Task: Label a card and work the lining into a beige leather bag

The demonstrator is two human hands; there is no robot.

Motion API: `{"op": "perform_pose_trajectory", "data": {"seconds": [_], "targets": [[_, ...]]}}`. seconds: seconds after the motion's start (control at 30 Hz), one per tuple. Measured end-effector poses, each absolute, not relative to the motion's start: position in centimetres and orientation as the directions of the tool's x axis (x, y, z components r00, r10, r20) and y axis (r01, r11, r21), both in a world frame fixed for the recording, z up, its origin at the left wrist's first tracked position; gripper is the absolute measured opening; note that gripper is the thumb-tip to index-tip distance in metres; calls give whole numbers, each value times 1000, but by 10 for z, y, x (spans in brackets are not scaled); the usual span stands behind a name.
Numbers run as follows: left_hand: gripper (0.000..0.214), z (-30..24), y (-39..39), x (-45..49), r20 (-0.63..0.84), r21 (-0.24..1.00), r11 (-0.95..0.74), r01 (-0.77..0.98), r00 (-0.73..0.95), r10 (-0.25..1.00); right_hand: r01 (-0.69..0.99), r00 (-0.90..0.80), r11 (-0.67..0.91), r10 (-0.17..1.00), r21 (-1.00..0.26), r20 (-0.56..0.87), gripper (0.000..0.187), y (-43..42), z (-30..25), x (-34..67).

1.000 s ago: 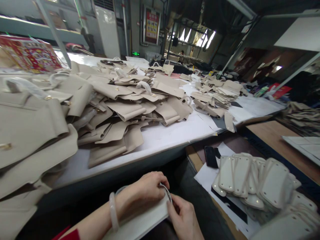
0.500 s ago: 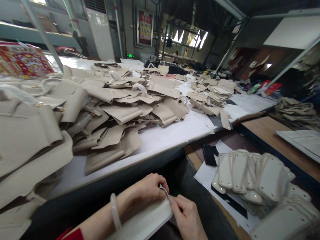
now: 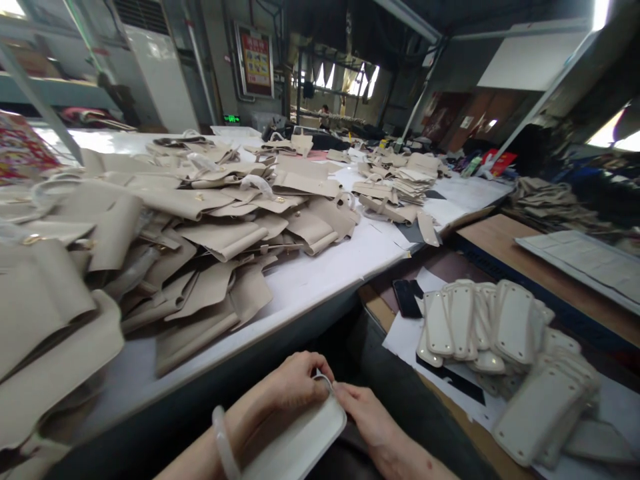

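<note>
A cream leather panel (image 3: 300, 440) with a rounded corner and a raised rim is held low in front of me. The fingers of my left hand (image 3: 297, 380) curl over its far edge and are closed on it. My right hand (image 3: 367, 413) pinches the same rim near the corner, fingertips close to those of the left. A pale bangle (image 3: 225, 443) circles my left wrist. To the right are piled similar cream panels (image 3: 537, 407) with rounded corners and small metal studs.
Beige leather bag pieces (image 3: 220, 240) are heaped along the white-covered table (image 3: 335, 283), with a further stack (image 3: 395, 177) beyond. A dark phone (image 3: 407, 298) lies on white paper (image 3: 400, 340) by the panels. A wooden board (image 3: 505, 237) extends behind them.
My view has swung to the right, so the table and piles sit further left. Both hands keep hold of the panel's rim; my right forearm now shows more.
</note>
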State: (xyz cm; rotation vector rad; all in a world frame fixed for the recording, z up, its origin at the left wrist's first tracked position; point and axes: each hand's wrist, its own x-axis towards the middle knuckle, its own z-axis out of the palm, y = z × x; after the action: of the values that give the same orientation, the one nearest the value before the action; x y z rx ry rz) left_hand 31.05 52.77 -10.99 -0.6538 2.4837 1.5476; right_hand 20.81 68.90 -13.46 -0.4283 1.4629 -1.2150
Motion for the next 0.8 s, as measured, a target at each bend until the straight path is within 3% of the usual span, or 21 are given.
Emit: {"op": "perform_pose_trajectory", "data": {"seconds": [0.17, 0.33, 0.53, 0.6, 0.8], "targets": [[28, -114, 530, 312, -351, 838, 336, -430, -896, -272, 428, -264, 403, -801, -809, -538, 57, 688, -131, 209], [31, -115, 525, 317, -360, 875, 261, -407, -909, -208, 332, -272, 470, -782, -818, -560, 55, 683, -121, 207], [57, -112, 508, 343, -338, 938, 43, -344, -934, -113, 213, -193, 518, -809, -828, -555, 57, 676, -108, 206], [59, -108, 506, 358, -341, 933, 69, -354, -928, -151, 144, -151, 524, -827, -839, -542, 58, 673, -106, 204], [47, -89, 513, 417, -302, 813, 331, -479, -833, -463, -18, -148, 554, -825, -833, -545, 64, 671, -107, 201]]}}
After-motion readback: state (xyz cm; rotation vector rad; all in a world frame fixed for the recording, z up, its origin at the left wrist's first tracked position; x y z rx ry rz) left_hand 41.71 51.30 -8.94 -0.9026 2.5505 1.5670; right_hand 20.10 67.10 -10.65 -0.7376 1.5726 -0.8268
